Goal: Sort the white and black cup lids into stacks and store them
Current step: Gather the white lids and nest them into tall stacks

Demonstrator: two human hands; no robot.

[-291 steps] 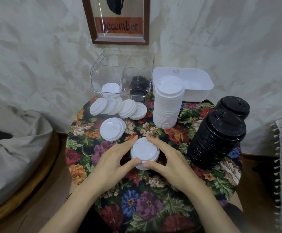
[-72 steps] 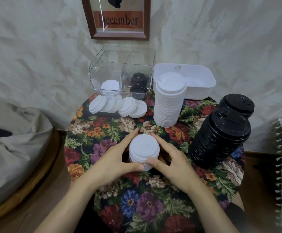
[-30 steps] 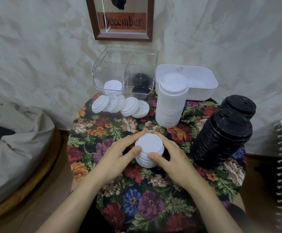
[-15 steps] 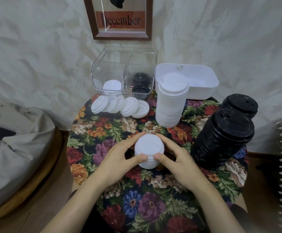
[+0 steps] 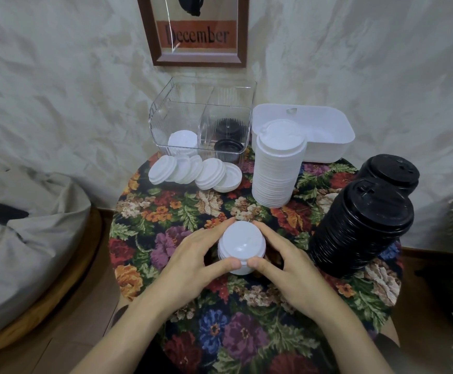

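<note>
A short stack of small white lids point(image 5: 241, 245) stands at the middle of the round table, held from both sides. My left hand point(image 5: 193, 261) wraps its left side and my right hand point(image 5: 287, 268) wraps its right side, thumbs meeting at the front. A leaning row of loose small white lids point(image 5: 193, 171) lies at the back left. Behind it, a clear two-part bin point(image 5: 203, 120) holds white lids point(image 5: 182, 141) on the left and black lids point(image 5: 228, 147) on the right.
A tall stack of large white lids point(image 5: 279, 168) stands at the back centre before a white tub point(image 5: 328, 130). Two tall black lid stacks point(image 5: 363, 228) lean at the right. The floral tablecloth point(image 5: 187, 211) shows between the hands and the loose lids. A grey cushion point(image 5: 17, 238) lies left.
Both hands have stayed around the small white stack. The lids in it have closed up into a tighter, straighter stack over the last seconds, and two loose lids seen earlier on the cloth are gone.
</note>
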